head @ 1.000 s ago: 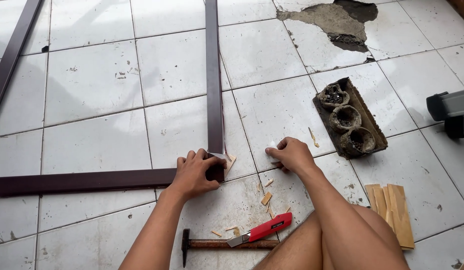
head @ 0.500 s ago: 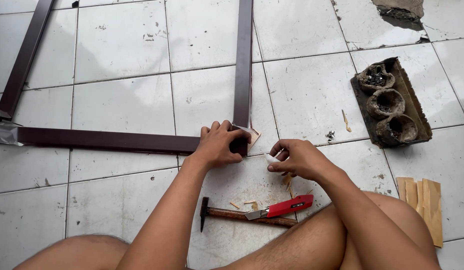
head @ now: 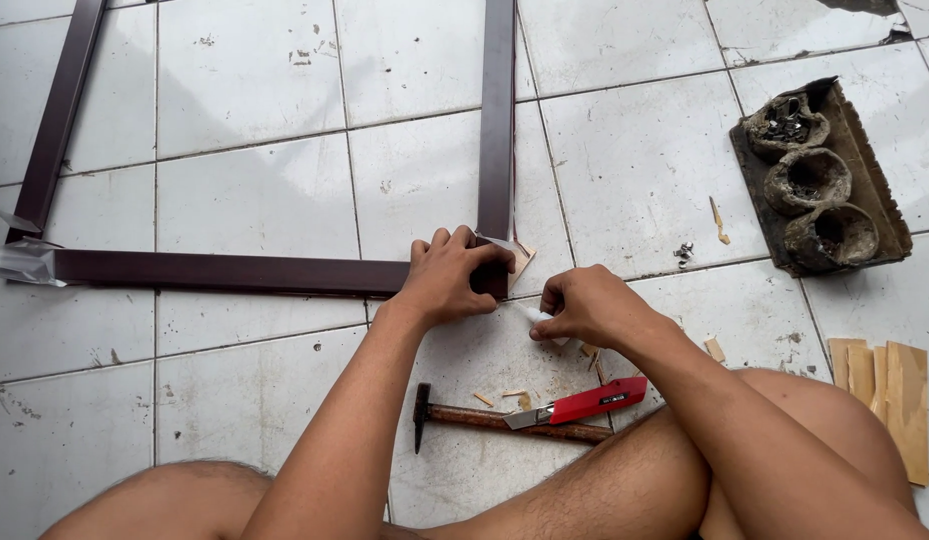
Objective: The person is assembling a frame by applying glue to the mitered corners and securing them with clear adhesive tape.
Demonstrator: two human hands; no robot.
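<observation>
- Left hand (head: 450,275) curled over the near right corner of a dark brown frame (head: 225,271), fingers pressed together on the joint where the horizontal bar meets the upright bar.
- Frame lying flat on the white tiled floor (head: 265,180); clear tape at its left corner.
- Right hand (head: 585,305) just beside the corner, fingertips pinching something small and pale; what it is, too small to tell.
- Near the knees: hammer (head: 495,418) with a red utility knife (head: 585,403) lying across its handle, wood chips scattered around.
- Far right: dark three-cup tray (head: 820,180); thin wood slats (head: 885,390) below it.
</observation>
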